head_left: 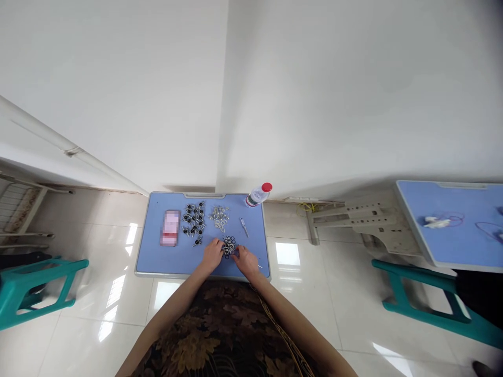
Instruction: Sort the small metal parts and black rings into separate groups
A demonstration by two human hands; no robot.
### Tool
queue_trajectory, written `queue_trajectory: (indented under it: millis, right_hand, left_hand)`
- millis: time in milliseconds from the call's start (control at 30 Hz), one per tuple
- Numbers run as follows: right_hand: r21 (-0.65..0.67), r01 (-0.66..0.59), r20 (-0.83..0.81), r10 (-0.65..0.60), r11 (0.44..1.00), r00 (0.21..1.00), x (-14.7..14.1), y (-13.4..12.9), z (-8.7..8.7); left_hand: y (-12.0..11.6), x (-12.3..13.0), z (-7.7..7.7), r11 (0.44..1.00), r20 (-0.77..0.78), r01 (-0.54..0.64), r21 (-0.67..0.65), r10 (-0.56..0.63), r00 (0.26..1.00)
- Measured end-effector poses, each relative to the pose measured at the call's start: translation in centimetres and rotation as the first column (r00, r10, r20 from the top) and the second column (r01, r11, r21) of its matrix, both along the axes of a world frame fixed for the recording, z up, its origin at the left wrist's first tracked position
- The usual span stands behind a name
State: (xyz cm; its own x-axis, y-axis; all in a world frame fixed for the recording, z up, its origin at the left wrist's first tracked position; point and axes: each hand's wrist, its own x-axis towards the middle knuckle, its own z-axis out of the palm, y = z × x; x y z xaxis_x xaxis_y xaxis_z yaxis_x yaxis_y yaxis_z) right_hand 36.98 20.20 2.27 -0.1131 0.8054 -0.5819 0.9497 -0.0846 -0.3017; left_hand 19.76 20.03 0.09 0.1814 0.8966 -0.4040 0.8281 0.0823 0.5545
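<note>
On the blue desk (153, 260), a small pile of dark rings and little metal parts (228, 246) lies between my hands. My left hand (212, 255) touches the pile's left side, fingers bent together; what they pinch is too small to name. At the pile's lower right, my right hand (247, 261) has its fingertips closed on something I cannot make out. Beyond my left hand are several black-headed metal pieces (194, 219). Light-coloured small parts and rings (219, 218) lie behind the pile. A slim silver tool (244, 227) rests to the right.
A phone with a pink screen (170, 228) lies on the desk's left. A clear bottle with a red cap (258, 195) stands at the back right edge. Another blue desk (463, 246) and green stools (43, 285) are at the sides. A wall rises behind.
</note>
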Motion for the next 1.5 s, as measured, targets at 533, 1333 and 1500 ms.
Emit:
queue_trajectory:
  millis: [533, 1333, 1500]
  right_hand:
    - [-0.044, 0.078, 0.047, -0.076, 0.996, 0.996, -1.5, 0.5, -0.4]
    - [-0.020, 0.042, 0.023, -0.042, 0.999, 0.999, -0.6, 0.8, -0.8]
    - [-0.015, 0.023, 0.030, -0.023, 1.000, 0.999, -0.5, 0.6, -1.0]
  left_hand:
    - [0.7, 0.7, 0.7, 0.993, -0.130, 0.119, -0.002, -0.119, 0.984]
    - [1.6, 0.6, 2.3, 0.995, -0.136, 0.098, -0.004, -0.098, 0.986]
    - [1.7, -0.2, 1.9, 0.998, -0.083, -0.048, 0.026, 0.050, 0.995]
